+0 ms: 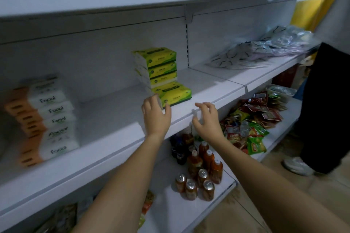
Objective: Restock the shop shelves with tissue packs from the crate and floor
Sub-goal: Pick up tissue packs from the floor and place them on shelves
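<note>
Several green-and-yellow tissue packs (158, 66) stand stacked on the middle white shelf (113, 119); the bottom pack (174, 92) juts out toward me, askew from the ones above. My left hand (155, 113) touches that pack's near left corner with fingers spread. My right hand (206, 119) hovers by the shelf's front edge, fingers loosely curled and holding nothing. A stack of white-and-orange "Facial" tissue packs (49, 119) stands at the left of the same shelf.
Below are bottles (197, 159) and cans (195, 185), plus a heap of snack packets (253, 123). Plastic-wrapped goods (261, 51) lie on the shelf's right section. A person in dark trousers (325, 109) stands at the right.
</note>
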